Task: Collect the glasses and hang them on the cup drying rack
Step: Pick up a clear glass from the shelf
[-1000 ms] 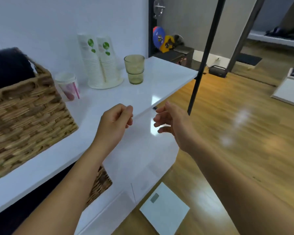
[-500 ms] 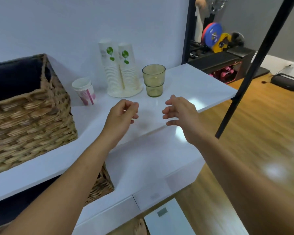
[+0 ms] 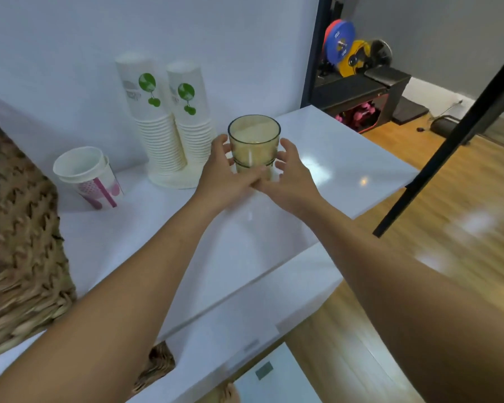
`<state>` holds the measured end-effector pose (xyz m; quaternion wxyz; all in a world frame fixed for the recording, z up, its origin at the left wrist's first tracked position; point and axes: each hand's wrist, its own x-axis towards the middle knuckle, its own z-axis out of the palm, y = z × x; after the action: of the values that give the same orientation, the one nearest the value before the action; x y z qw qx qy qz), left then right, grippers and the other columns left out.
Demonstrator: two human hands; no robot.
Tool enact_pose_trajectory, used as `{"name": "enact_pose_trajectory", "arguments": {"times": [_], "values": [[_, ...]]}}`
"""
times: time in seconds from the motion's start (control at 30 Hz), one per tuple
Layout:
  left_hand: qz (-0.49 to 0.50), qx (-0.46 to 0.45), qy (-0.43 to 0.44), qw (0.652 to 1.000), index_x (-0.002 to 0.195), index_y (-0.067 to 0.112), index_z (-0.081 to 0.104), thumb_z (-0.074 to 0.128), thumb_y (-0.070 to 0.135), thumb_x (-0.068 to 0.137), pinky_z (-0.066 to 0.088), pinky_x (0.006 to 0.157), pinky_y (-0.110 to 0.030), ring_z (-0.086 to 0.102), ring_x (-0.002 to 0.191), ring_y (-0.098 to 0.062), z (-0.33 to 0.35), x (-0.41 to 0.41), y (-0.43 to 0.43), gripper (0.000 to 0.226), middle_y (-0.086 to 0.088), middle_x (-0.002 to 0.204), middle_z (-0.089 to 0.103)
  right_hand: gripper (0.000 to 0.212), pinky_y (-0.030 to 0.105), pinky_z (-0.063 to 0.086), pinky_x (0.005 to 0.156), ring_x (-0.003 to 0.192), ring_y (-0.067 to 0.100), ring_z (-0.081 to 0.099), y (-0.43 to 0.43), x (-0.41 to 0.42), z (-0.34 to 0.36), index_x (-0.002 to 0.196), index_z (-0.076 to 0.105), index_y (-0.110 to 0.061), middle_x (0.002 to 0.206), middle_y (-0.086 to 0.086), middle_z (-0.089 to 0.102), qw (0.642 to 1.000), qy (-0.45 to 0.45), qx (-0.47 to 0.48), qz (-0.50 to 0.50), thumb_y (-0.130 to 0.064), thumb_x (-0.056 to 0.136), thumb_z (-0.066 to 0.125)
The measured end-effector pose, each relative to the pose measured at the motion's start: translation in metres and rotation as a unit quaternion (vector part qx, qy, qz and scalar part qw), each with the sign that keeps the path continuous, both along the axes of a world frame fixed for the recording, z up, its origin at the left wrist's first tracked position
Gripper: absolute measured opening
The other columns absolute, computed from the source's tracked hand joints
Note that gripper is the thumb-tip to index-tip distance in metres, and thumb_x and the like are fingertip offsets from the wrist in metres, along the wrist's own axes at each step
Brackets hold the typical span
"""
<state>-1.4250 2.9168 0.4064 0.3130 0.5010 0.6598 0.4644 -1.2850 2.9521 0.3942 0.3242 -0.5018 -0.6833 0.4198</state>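
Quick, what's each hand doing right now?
Left hand: closed around the yellow-green glass.
Right hand: closed around the same glass, opposite side.

Two bare forearms, no sleeves, watch, rings or gloves anywhere on them, end in an uncovered left hand (image 3: 221,175) and right hand (image 3: 291,178) with short, unpainted nails, beside the paper-cup stacks (image 3: 169,123).

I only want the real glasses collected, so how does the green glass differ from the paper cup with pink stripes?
The green glass is see-through and tinted yellow-green; the paper cup is opaque white with pink stripes and dots. The glass stands upright between the left hand and the right hand; the paper cup leans to one side, untouched, nearer the basket. The paper cup looks like two nested cups; the glass is single. Both sit mouth-up on the white shelf.
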Motion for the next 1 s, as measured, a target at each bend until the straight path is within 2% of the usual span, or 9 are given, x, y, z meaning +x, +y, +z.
{"name": "enact_pose_trajectory", "arguments": {"times": [0.07, 0.17, 0.27, 0.4, 0.53, 0.6, 0.7, 0.8, 1.0], "values": [[-0.002, 0.014, -0.005, 1.000, 0.141, 0.025, 0.029, 0.083, 0.034, 0.072, 0.053, 0.091, -0.029, 0.055, 0.117, -0.012, -0.003, 0.004, 0.011, 0.089, 0.008, 0.130, 0.051, 0.089, 0.031, 0.053, 0.091, 0.114, 0.014, 0.059, 0.007, -0.011, -0.006, 0.145, 0.030, -0.026, 0.129, -0.007, 0.057, 1.000, -0.001, 0.011, -0.005, -0.033, 0.071, 0.080], [0.006, 0.030, 0.002, 1.000, 0.131, 0.026, 0.036, 0.084, 0.034, 0.070, 0.048, 0.078, -0.015, 0.057, 0.106, -0.009, -0.005, 0.008, 0.020, 0.078, 0.011, 0.115, 0.056, 0.070, 0.029, 0.053, 0.081, 0.101, 0.016, 0.063, 0.013, -0.020, -0.009, 0.136, 0.038, -0.023, 0.113, -0.008, 0.062, 0.998, -0.016, 0.035, -0.044, -0.028, 0.075, 0.072], [0.019, 0.036, 0.005, 0.999, 0.124, 0.027, 0.040, 0.086, 0.038, 0.066, 0.052, 0.083, -0.023, 0.060, 0.101, -0.006, -0.009, 0.007, 0.023, 0.075, 0.016, 0.105, 0.058, 0.059, 0.029, 0.051, 0.078, 0.095, 0.017, 0.062, 0.014, -0.021, -0.014, 0.130, 0.043, -0.023, 0.107, -0.008, 0.063, 0.996, -0.021, 0.054, -0.062, -0.025, 0.076, 0.067], [0.022, 0.027, 0.020, 0.999, 0.119, 0.027, 0.040, 0.085, 0.039, 0.068, 0.050, 0.078, -0.019, 0.059, 0.095, -0.005, -0.005, 0.012, 0.018, 0.069, 0.020, 0.098, 0.055, 0.054, 0.017, 0.044, 0.065, 0.091, 0.014, 0.062, 0.014, -0.018, -0.013, 0.125, 0.046, -0.026, 0.104, -0.009, 0.064, 0.996, -0.019, 0.058, -0.066, -0.025, 0.076, 0.067], [0.048, 0.031, 0.031, 0.998, 0.119, 0.025, 0.041, 0.086, 0.039, 0.066, 0.053, 0.082, -0.025, 0.059, 0.101, -0.011, 0.007, 0.022, -0.002, 0.070, 0.013, 0.105, 0.056, 0.044, 0.018, 0.045, 0.065, 0.086, 0.007, 0.064, -0.002, -0.011, -0.004, 0.116, 0.049, -0.032, 0.096, -0.014, 0.066, 0.997, 0.024, 0.056, -0.040, -0.023, 0.076, 0.066], [0.067, 0.047, 0.053, 0.995, 0.118, 0.025, 0.042, 0.087, 0.043, 0.063, 0.055, 0.087, -0.033, 0.060, 0.104, -0.011, 0.014, 0.026, -0.021, 0.073, 0.010, 0.109, 0.059, 0.047, 0.017, 0.048, 0.068, 0.086, -0.002, 0.064, -0.020, -0.004, 0.000, 0.114, 0.050, -0.035, 0.096, -0.017, 0.067, 0.995, 0.065, 0.073, -0.011, -0.024, 0.073, 0.069], [0.110, 0.066, 0.033, 0.991, 0.114, 0.031, 0.043, 0.088, 0.046, 0.059, 0.056, 0.088, -0.035, 0.062, 0.102, -0.004, 0.023, 0.036, -0.065, 0.072, 0.018, 0.107, 0.061, 0.063, 0.016, 0.053, 0.075, 0.092, -0.003, 0.064, -0.051, 0.005, 0.006, 0.124, 0.051, -0.033, 0.108, -0.018, 0.067, 0.988, 0.119, 0.087, 0.052, -0.037, 0.065, 0.072], [0.176, 0.081, 0.016, 0.981, 0.111, 0.036, 0.044, 0.086, 0.047, 0.056, 0.056, 0.089, -0.037, 0.064, 0.103, -0.005, 0.027, 0.047, -0.114, 0.070, 0.019, 0.106, 0.064, 0.074, 0.017, 0.052, 0.080, 0.096, -0.004, 0.062, -0.086, 0.008, 0.011, 0.132, 0.049, -0.031, 0.113, -0.019, 0.066, 0.979, 0.135, 0.100, 0.119, -0.039, 0.063, 0.074], [0.276, 0.111, 0.016, 0.955, 0.119, 0.038, 0.050, 0.087, 0.044, 0.058, 0.054, 0.092, -0.030, 0.064, 0.102, 0.002, 0.043, 0.051, -0.235, 0.071, 0.018, 0.110, 0.066, 0.078, 0.027, 0.056, 0.082, 0.095, 0.001, 0.065, -0.175, -0.011, 0.019, 0.134, 0.047, -0.027, 0.112, -0.014, 0.066, 0.948, 0.181, 0.094, 0.245, -0.031, 0.063, 0.081]]}}
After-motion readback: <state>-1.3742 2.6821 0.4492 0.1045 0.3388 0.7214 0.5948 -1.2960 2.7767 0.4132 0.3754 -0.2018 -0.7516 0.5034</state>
